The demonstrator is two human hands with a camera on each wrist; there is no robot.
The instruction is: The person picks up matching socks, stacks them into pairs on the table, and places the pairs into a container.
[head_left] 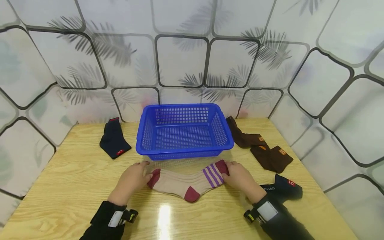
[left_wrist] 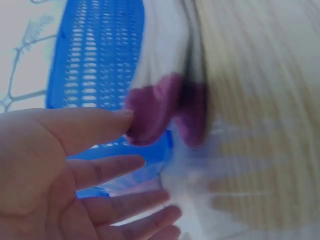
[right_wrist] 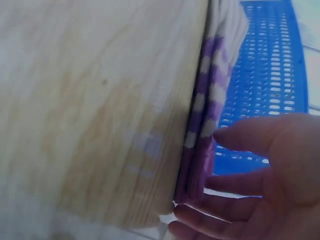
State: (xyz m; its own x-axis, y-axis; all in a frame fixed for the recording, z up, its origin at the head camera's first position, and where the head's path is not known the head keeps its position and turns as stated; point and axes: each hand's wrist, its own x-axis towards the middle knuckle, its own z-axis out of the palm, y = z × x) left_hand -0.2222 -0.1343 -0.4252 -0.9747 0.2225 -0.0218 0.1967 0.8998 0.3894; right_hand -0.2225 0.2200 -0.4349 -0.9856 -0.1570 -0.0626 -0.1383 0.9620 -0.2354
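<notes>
A pair of beige socks lies stacked flat on the table in front of the basket, with maroon toes, heels and cuffs and purple stripes. Both layers show in the left wrist view, where the maroon toes are side by side. My left hand is at the toe end, its thumb touching the upper toe and its other fingers spread apart. At the striped cuff end is my right hand. In the right wrist view its thumb and fingertips touch the edge of the cuffs, with the fingers extended loosely.
A blue plastic basket stands behind the socks, against the patterned backdrop. One navy sock bundle lies left of it. Brown socks lie to the right, and another navy sock is beside my right forearm.
</notes>
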